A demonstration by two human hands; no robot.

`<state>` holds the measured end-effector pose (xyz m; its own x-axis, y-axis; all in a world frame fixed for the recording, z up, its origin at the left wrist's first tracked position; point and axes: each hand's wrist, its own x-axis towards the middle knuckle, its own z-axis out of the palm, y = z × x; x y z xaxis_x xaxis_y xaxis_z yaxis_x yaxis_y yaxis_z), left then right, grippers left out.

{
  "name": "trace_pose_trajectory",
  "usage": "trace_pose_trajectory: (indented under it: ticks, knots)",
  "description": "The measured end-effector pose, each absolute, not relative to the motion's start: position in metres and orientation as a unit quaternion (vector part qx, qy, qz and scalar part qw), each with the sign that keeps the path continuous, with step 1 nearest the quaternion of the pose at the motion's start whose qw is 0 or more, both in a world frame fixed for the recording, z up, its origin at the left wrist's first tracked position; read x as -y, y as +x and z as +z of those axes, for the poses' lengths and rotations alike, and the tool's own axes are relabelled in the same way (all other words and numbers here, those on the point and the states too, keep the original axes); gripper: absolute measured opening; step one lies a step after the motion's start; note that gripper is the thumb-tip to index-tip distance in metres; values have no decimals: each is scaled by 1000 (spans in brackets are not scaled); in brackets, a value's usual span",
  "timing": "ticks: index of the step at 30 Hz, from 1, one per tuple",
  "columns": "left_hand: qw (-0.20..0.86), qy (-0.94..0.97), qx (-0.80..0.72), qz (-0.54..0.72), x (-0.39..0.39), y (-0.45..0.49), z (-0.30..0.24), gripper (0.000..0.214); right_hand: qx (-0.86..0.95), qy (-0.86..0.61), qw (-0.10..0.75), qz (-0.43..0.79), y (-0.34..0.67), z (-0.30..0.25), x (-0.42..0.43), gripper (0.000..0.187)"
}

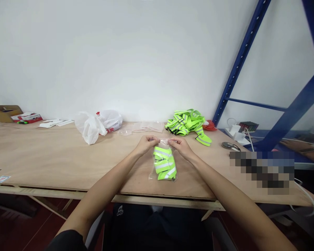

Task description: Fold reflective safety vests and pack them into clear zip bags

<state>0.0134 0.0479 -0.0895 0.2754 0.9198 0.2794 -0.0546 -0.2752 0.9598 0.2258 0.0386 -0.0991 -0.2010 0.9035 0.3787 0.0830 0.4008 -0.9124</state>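
Observation:
A clear plastic bag [164,164] with a folded neon-yellow reflective band inside lies on the wooden table [54,157] in front of me. My left hand [146,143] pinches the left end of the bag's top edge. My right hand [180,144] pinches the right end of the same edge. Both hands have fingers closed on the bag's mouth. A heap of loose neon-yellow reflective bands [188,124] sits just beyond my right hand.
A white plastic bag [98,125] and a few empty clear bags [143,127] lie at the back. A cardboard box [5,112] and papers [54,122] are far left. A blue rack [264,104], a white charger [235,133] and another person's arm [303,148] are at right.

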Motion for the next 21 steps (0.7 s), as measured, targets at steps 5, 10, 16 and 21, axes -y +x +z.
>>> trace_pose_trajectory:
  ticks: [5, 10, 16, 21]
  knots:
    - [516, 617, -347, 484, -47, 17, -93, 45, 686, -362, 501, 384, 225, -98, -35, 39]
    - [522, 617, -346, 477, -49, 21, -99, 47, 701, -359, 488, 376, 223, -96, -31, 38]
    - [509, 626, -349, 476, -49, 23, -102, 44, 705, -357, 462, 401, 223, -98, -31, 42]
    - [508, 635, -349, 466, -48, 26, -104, 42, 716, -355, 444, 406, 223, -99, -33, 45]
